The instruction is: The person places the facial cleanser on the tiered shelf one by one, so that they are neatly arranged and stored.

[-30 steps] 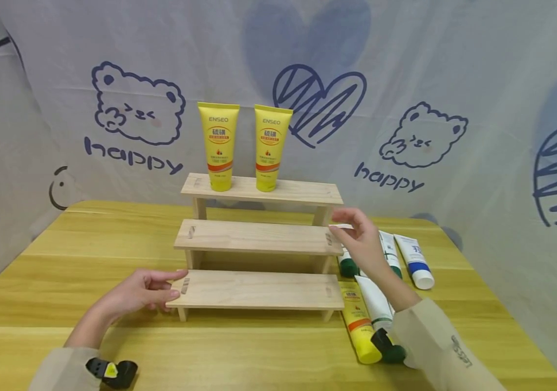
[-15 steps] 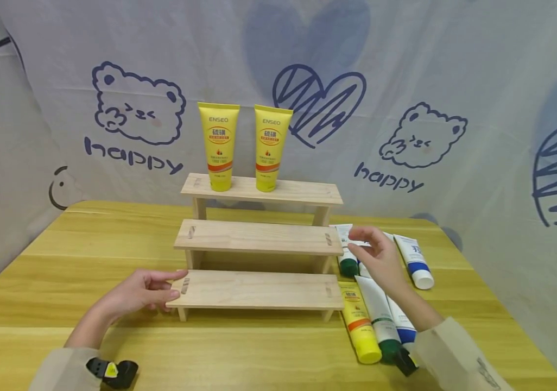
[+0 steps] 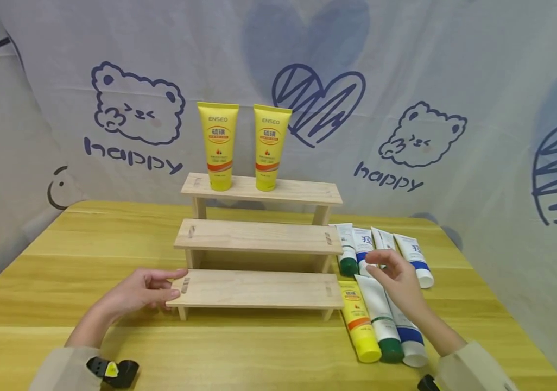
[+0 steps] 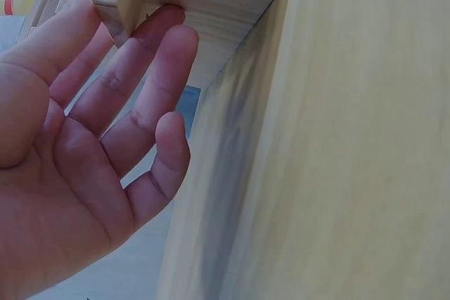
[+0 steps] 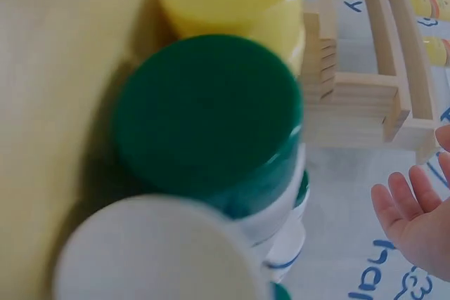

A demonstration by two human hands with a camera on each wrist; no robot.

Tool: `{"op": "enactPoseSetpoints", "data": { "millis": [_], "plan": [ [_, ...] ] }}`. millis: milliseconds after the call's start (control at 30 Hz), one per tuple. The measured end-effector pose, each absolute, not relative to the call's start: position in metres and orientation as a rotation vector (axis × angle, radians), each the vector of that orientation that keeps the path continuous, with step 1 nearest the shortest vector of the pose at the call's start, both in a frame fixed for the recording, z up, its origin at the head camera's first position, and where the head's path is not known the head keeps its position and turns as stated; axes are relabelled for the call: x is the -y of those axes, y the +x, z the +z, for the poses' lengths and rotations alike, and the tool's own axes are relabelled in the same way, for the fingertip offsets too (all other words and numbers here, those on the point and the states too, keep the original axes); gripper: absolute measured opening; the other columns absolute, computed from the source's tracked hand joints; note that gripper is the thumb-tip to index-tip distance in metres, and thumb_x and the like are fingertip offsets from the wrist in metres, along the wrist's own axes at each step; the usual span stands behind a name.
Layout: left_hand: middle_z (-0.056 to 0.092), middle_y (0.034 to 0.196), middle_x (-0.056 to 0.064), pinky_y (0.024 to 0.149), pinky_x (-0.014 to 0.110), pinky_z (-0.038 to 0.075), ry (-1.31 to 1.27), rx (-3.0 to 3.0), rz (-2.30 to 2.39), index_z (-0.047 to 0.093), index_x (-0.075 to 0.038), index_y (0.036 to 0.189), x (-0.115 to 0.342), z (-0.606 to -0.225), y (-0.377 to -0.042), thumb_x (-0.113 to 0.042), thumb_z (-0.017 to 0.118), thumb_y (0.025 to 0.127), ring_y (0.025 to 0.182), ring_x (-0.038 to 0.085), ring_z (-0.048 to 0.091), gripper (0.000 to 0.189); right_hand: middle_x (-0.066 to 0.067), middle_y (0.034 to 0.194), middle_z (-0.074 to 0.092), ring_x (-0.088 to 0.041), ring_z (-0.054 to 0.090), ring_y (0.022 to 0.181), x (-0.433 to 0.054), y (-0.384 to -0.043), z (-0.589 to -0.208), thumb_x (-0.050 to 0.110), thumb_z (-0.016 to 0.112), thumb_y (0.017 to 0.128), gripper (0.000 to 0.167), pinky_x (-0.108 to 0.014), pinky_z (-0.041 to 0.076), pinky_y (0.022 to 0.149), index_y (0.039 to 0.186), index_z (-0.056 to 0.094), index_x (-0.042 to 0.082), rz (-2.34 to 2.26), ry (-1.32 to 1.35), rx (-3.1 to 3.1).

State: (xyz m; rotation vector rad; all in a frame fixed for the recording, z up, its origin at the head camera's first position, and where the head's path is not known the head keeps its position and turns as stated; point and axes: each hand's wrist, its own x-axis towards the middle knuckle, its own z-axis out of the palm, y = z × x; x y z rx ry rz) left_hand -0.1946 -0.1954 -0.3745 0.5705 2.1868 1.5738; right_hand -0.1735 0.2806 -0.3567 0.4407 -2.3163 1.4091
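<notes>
A three-tier wooden stand (image 3: pixel 259 289) occupies the middle of the table. My left hand (image 3: pixel 141 290) holds the left end of its lowest step; the left wrist view shows the fingers (image 4: pixel 126 82) reaching under the wood. On the top step two yellow tubes (image 3: pixel 219 146) stand upright on their caps. My right hand (image 3: pixel 398 282) hovers over the tubes at the stand's right, fingers loosely bent and holding nothing. Below it lie a yellow tube (image 3: pixel 359 320), a white tube with a green cap (image 3: pixel 381 315) and a white tube with a blue band (image 3: pixel 410 339).
Behind the front row lie several white tubes, among them a green-capped one (image 3: pixel 347 252) and a blue-banded one (image 3: pixel 414 260) at the far right. The wooden table (image 3: pixel 239 358) ends at a printed curtain (image 3: pixel 308 32).
My right hand has moved away from the right end of the middle step, rightward and down over the tubes. My left hand stays on the lowest step.
</notes>
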Motion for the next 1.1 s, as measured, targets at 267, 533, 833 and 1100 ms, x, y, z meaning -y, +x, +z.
{"op": "enactPoseSetpoints", "data": {
  "millis": [267,533,833,1100],
  "plan": [
    [0.06,0.084,0.011,0.051,0.025,0.042,0.581,-2.201,1.576,0.035,0.007,0.132,0.196,-0.376,-0.195,-0.015,0.059,0.087,0.06,0.013,0.055,0.055,-0.002,0.096,0.058,-0.008,0.055,0.087,-0.292,-0.154,-0.359,-0.003,0.057,0.085,0.016,-0.014,0.043,0.074,0.1,0.054,-0.009,1.417,0.381,2.334],
    [0.061,0.085,0.011,0.052,0.025,0.043,0.581,-2.185,1.591,0.034,0.008,0.132,0.196,-0.377,-0.195,-0.014,0.058,0.087,0.063,0.017,0.059,0.056,0.012,0.091,0.057,0.0,0.053,0.086,-0.305,-0.139,-0.366,-0.005,0.055,0.084,0.014,-0.013,0.043,0.072,0.097,0.054,-0.011,1.41,0.288,2.359],
    [0.06,0.083,0.01,0.053,0.026,0.044,0.59,-2.176,1.598,0.034,0.009,0.131,0.196,-0.376,-0.194,-0.014,0.059,0.087,0.063,0.018,0.06,0.056,-0.015,0.099,0.058,0.004,0.051,0.084,-0.329,-0.124,-0.376,0.001,0.058,0.085,0.02,-0.012,0.043,0.068,0.101,0.056,-0.01,1.278,0.037,2.474],
    [0.06,0.083,0.01,0.053,0.026,0.044,0.603,-2.177,1.598,0.034,0.009,0.131,0.195,-0.376,-0.195,-0.014,0.059,0.087,0.063,0.017,0.06,0.056,-0.014,0.102,0.06,0.003,0.05,0.088,-0.35,-0.115,-0.379,0.006,0.064,0.081,0.028,-0.015,0.043,0.069,0.104,0.058,-0.01,1.128,-0.006,2.609]
  ]
}}
